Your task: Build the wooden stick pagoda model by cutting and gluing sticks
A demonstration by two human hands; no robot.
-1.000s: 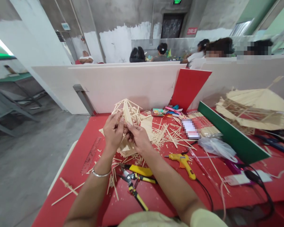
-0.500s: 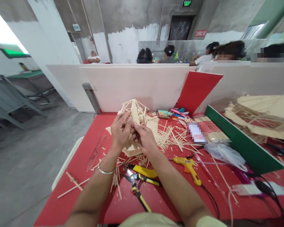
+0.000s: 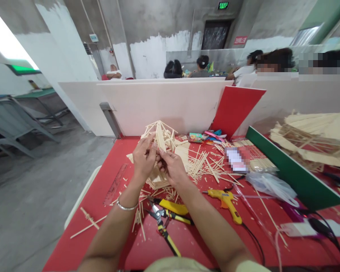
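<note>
On the red tabletop stands a small roofed model built of thin wooden sticks [image 3: 159, 132], with a peaked frame and a slatted strip down its front. My left hand [image 3: 144, 155] is closed in a pinch at the left side of that strip, a silver bangle on its wrist. Thumb and fingers of my right hand [image 3: 172, 165] pinch the strip's lower end, close beside the left fingertips. The hands cover the middle of the model, so the exact spot gripped is partly hidden. Loose sticks [image 3: 200, 162] lie scattered to the right.
Below the hands lie black-and-yellow cutters [image 3: 166, 226] and a yellow-handled knife [image 3: 174, 206]. A yellow glue gun [image 3: 225, 202] rests to the right with its cord. A green board [image 3: 291, 170] stands beyond a plastic bag [image 3: 270, 185]. White panels [image 3: 164, 105] close off the back.
Both hands stay at the same part of the stick model, with only slight finger movement. The camera view has shifted a little.
</note>
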